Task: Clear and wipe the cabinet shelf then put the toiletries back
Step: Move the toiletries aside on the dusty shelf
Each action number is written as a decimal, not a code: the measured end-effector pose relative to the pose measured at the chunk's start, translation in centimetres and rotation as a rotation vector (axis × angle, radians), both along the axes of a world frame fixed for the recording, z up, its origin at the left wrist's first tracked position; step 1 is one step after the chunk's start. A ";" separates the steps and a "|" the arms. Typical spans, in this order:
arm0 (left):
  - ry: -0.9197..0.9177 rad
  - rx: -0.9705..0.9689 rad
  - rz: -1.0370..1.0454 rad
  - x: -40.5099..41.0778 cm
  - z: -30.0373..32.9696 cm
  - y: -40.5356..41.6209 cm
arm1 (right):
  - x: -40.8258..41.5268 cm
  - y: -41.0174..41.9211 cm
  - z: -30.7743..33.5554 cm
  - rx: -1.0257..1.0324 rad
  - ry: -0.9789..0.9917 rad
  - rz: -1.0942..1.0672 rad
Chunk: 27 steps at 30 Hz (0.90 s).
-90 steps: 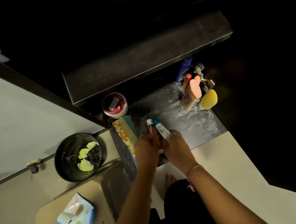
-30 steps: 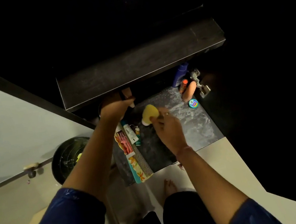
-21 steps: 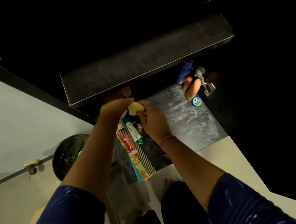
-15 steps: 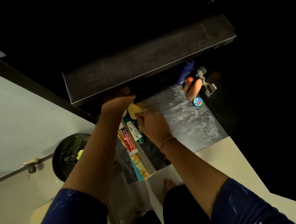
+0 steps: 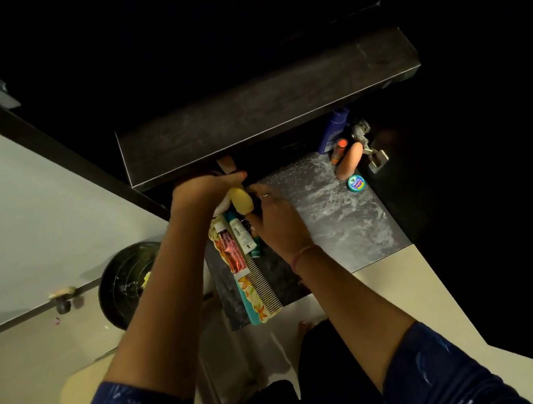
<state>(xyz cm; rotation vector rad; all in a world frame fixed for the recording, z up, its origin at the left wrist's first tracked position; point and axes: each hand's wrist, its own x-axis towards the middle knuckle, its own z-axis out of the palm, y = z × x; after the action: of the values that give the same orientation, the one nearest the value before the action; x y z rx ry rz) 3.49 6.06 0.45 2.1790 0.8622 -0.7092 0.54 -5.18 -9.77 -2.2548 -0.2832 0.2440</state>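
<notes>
Lying dusty, dark shelf | comb at left edge | dim

Dusty dark shelf; toothed plastic comb

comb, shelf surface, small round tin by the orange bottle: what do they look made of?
Comb: likely plastic, fine even pale teeth.
Shelf: dark laminate or stone-look board, mottled grey marbling with a slight sheen; can't tell which.
Round tin: metal or plastic, glossy teal printed lid; too small to tell.
</notes>
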 end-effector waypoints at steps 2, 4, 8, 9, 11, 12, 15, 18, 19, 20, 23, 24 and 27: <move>-0.239 0.171 -0.144 -1.3 0.2 -0.5 | -0.4 -1.7 0.4 -0.010 -0.020 -0.082; -0.546 0.188 -0.199 -2.7 0.6 -2.2 | -0.4 -4.1 0.9 -0.011 -0.079 -0.278; -0.673 -0.056 -0.108 -1.8 -1.6 -7.3 | 1.4 -9.1 2.3 0.053 0.001 -0.681; -0.664 -0.103 -0.105 -1.2 -2.6 -8.5 | 1.9 -10.0 2.4 0.030 -0.006 -0.710; -0.627 -0.163 -0.123 0.2 -4.7 -10.8 | 2.8 -11.4 2.3 -0.025 -0.014 -0.706; -0.644 -0.166 -0.149 0.8 -5.5 -11.8 | 3.2 -11.8 2.2 -0.055 -0.009 -0.689; -0.727 -0.149 -0.268 2.6 -7.5 -13.7 | 4.1 -12.4 2.0 -0.122 -0.003 -0.614; -0.706 -0.104 -0.411 4.1 -8.2 -14.3 | 4.7 -12.3 1.8 -0.173 0.017 -0.564; -0.691 -0.065 -0.457 4.7 -8.5 -14.5 | 4.9 -12.3 1.7 -0.191 0.020 -0.564; -0.667 -0.021 -0.502 5.3 -8.7 -14.6 | 5.1 -12.3 1.7 -0.201 0.019 -0.571; -0.558 0.123 -0.626 6.4 -9.4 -15.0 | 5.3 -12.4 1.7 -0.201 -0.011 -0.582; -0.536 0.162 -0.649 6.5 -9.5 -15.2 | 5.3 -12.6 1.7 -0.200 -0.022 -0.577; -0.567 0.181 -0.601 6.6 -10.0 -15.4 | 4.5 -13.2 2.0 -0.181 -0.062 -0.552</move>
<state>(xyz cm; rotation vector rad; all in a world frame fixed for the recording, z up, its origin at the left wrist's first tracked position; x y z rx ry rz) 10.08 -9.33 -9.57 2.6293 -0.0312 -0.2402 5.02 -18.40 -7.82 -2.4209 0.3444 -0.0971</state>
